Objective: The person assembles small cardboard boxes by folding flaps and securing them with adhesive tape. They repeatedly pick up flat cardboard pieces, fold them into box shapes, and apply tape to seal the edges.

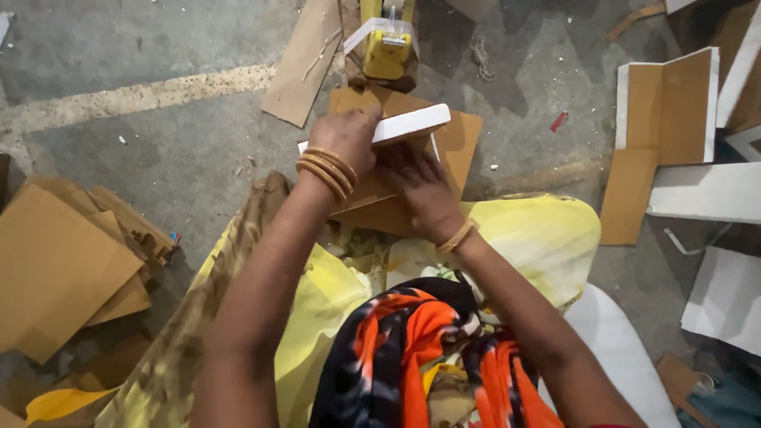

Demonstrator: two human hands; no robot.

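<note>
White foam strip [408, 124] sits on top of a brown cardboard piece [456, 139], just below the yellow tool [386, 49] at top centre. I see the left hand [345, 136] clamped over the left end of the strip, fingers curled down around it, gold bangles [326, 170] on that wrist. Right hand [424, 190] lies flat on the cardboard just under the strip, fingers spread and pressing, not wrapped round anything; one thin bangle [458, 235] on that wrist. I can't tell if its fingertips touch the strip's underside. Cardboard rests against my lap over yellow cloth [547, 234], with an orange and black scarf [428, 357] nearer the camera. Concrete floor [158, 150] all round. Stack of brown cardboard sheets [63, 261] lies well off to the left, another loose sheet [305, 59] beside the tool. White-edged boards [670, 103] and white panels [713, 190] on the right, small red scrap [559, 121] on the floor between them and the work
</note>
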